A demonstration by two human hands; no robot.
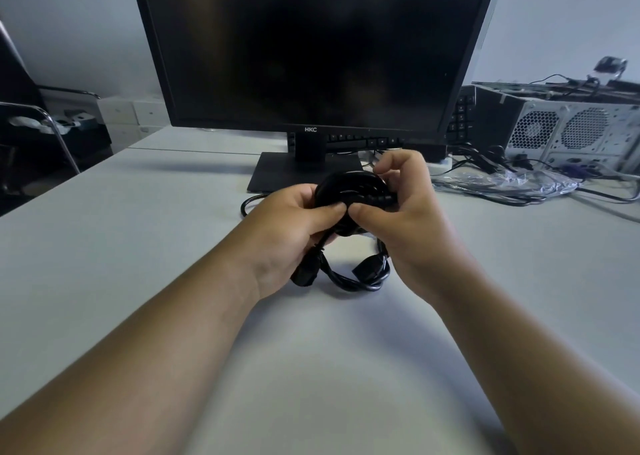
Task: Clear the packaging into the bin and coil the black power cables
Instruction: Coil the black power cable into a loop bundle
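Gripped by the curled fingers of the left hand (294, 226) and right hand (405, 219), a coiled black power cable (349, 186) is held over the white desk (138, 246), before the monitor stand (273, 177); clear plastic packaging (526, 181) is seen at right, near a computer case (571, 132).

both your forearms reach forward from the bottom corners and meet in the middle. your left hand (291, 229) is curled, thumb on top, fingers wrapped round the black cable (346, 186). your right hand (405, 219) faces it, its thumb tip just beside your left thumb, its fingers bent over the far side of the same cable. both wrists are bare and angled inward.
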